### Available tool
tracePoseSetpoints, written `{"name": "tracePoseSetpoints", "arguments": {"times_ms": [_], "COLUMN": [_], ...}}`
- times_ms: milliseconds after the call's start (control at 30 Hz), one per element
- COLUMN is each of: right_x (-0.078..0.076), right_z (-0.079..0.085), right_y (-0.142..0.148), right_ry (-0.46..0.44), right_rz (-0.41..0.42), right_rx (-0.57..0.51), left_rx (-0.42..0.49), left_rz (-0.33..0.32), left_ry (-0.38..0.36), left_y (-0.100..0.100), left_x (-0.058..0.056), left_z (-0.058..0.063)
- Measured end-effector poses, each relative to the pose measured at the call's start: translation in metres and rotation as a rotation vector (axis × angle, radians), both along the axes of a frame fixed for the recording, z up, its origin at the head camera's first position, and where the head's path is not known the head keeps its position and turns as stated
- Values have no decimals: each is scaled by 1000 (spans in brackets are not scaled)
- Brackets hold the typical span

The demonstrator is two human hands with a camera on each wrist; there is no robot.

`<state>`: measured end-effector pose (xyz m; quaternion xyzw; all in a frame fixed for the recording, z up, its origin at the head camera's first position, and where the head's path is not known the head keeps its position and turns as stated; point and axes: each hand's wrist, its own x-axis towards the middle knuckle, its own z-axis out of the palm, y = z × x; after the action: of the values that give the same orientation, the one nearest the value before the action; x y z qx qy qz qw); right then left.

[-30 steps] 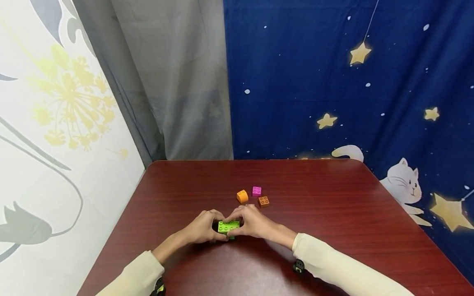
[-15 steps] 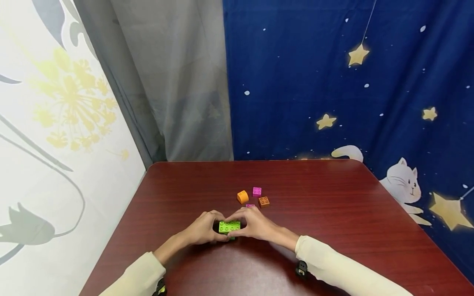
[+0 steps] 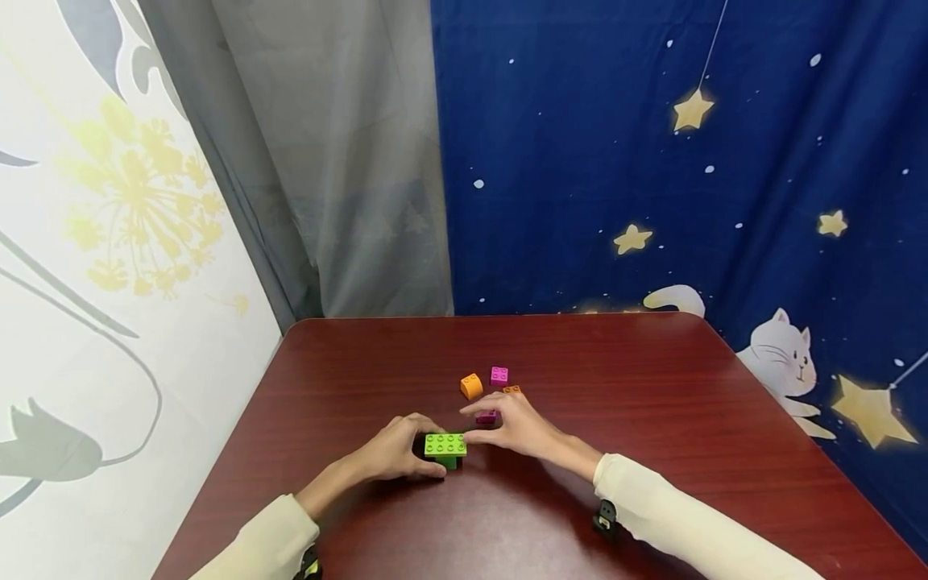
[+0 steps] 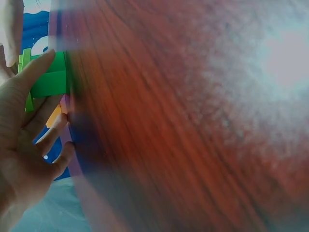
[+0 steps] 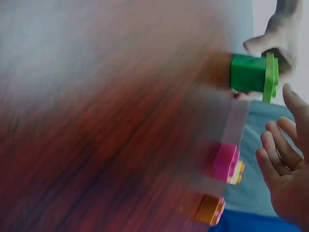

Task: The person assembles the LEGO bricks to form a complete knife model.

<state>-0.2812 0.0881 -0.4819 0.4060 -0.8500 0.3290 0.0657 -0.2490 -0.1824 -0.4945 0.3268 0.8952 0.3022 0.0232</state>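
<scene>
A green stack, its lime top plate bearing 8 studs, stands upright on the red-brown worktop. At its 9 o'clock, the left hand holds it between thumb and curled fingers; toward 3 o'clock, the right hand is spread, thumb tip just beside the plate. Measured from the stack, a magenta block and a partly hidden brown-orange block lie at 2 o'clock, a curved orange block and a pink block at 1 o'clock.
</scene>
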Motion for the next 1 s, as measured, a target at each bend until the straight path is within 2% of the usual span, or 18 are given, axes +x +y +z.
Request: {"name": "tracePoseSetpoints", "arguments": {"times_ms": [233,400,600,800,1000], "right_x": [-21,-30,-33,-32,-31], "right_z": [-3,-10,-16,-16,-17], "right_y": [25,37,40,29,18], "right_ry": [-68,-40,-24,-74,-50], "right_rz": [-47,-59,-81,-105,-118], "right_rx": [-52,-45,-31,-6,11], "left_rx": [14,46,78,100,110], "left_rz": [34,32,36,12,17], "left_ry": [-22,-17,-14,9,-9], "left_y": [-2,-3,-2,-3,-3], "left_x": [2,4,4,3,3], "left_z": [6,11,14,10,7]}}
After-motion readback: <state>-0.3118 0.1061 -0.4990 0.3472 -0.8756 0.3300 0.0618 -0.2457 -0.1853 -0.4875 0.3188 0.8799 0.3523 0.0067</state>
